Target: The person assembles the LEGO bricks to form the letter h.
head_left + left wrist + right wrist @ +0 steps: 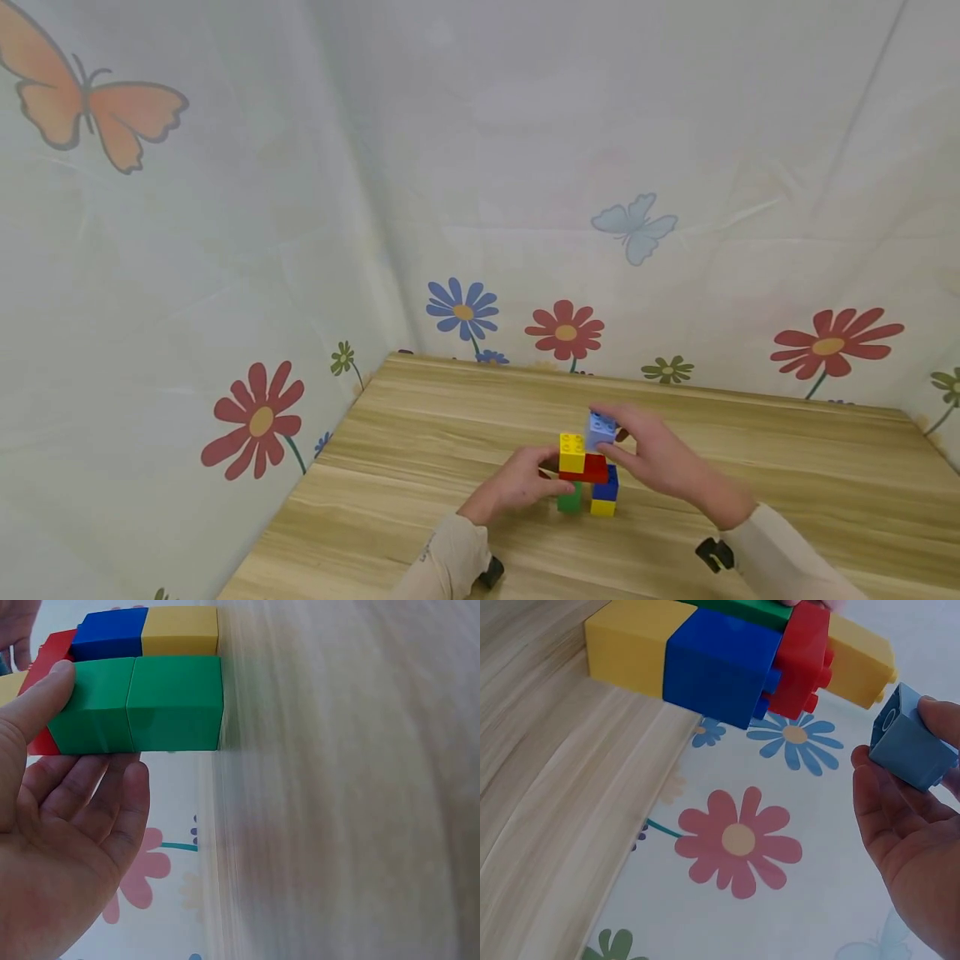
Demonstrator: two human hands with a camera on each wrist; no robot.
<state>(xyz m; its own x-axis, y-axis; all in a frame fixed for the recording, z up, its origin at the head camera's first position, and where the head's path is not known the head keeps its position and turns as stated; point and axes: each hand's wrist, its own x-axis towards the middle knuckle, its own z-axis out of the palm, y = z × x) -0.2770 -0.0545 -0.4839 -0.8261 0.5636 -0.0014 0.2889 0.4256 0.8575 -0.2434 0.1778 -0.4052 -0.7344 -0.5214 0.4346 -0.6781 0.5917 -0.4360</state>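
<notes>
A small structure of toy building blocks stands on the table. Its left column is two green blocks (176, 705); the right one has a dark blue block (716, 667) over a yellow block (630, 649). Across both columns lies a red block (596, 470), with another yellow block (572, 454) on its left end. My left hand (519, 481) holds the structure at the left, thumb against the upper green block and fingers on the far side. My right hand (660, 457) pinches a light blue block (911, 742) between thumb and fingers, above the red block's right end and apart from it.
The wooden table (420, 417) extends around the structure. Behind it and to the left hang pale sheets (510, 167) printed with flowers and butterflies, meeting the table's edges. Each sleeve has a black clip-like piece (714, 554) near the wrist.
</notes>
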